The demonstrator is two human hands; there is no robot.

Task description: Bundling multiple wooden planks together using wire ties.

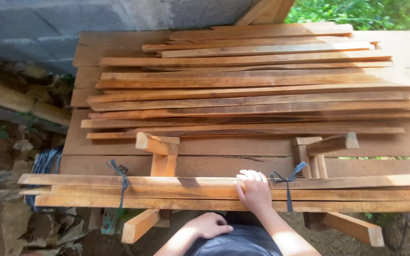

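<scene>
A bundle of long wooden slats (167, 192) lies across the near edge of a plank table (243, 147), tied with two dark blue strings, one at the left (122, 182) and one at the right (288, 187). My right hand (254, 191) rests flat on top of the bundle, just left of the right string, holding nothing. My left hand (209, 224) is down by my lap below the bundle, fingers curled, empty. A big loose pile of slats (252, 90) covers the table beyond.
Two short wooden brackets (160, 151) (323, 147) stand upright behind the bundle. A grey block wall (72, 19) is at the back left, dirt and logs (20, 102) to the left, a coil of dark wire (43, 163) under the table's left end, greenery at the top right.
</scene>
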